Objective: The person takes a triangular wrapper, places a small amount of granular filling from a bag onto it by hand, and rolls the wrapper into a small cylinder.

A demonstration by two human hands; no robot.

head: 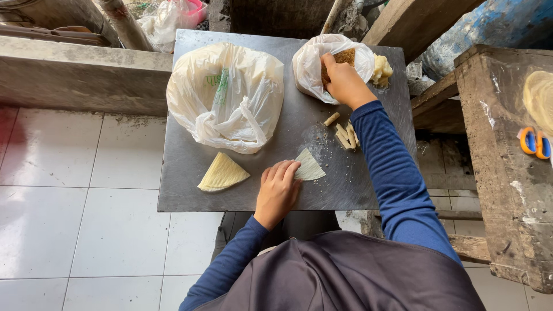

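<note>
Your left hand (277,187) lay flat, fingers extended, pressing a triangular wrapper sheet (309,167) onto the metal table (184,173). Your right hand (344,80) reached into the small plastic bag (311,66), fingers closed on the brown filling (345,56). Rolled sticks (345,135) lay between them.

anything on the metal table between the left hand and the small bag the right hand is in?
Head view: a cluster of short pale rolled sticks lies there on the grey metal table, plus scattered crumbs.
</note>
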